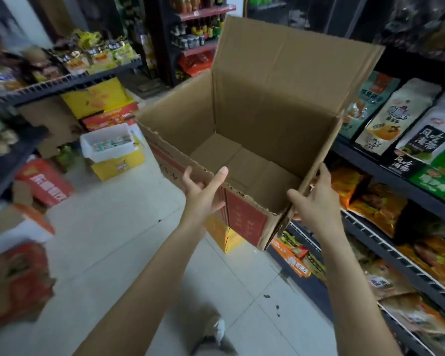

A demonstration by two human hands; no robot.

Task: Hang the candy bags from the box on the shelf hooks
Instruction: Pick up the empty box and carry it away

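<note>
Both grips clamp corrugated cardboard box [242,119]: left hand [203,194], right hand [316,199]; interior bare.

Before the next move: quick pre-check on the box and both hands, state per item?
1. Candy bags left in the cardboard box: not ok. The visible bottom is bare cardboard, no bags seen.
2. Left hand grip: ok. It holds the near rim, thumb up over the edge.
3. Right hand grip: ok. Its fingers wrap the near right corner.
4. Box flaps: ok. The far flap stands up, so the inside is open to view.
5. Floor ahead: not ok. A white bin and cartons crowd the left side.
6. Free hooks on the right shelf: cannot tell. Only packed snack bags show.
</note>
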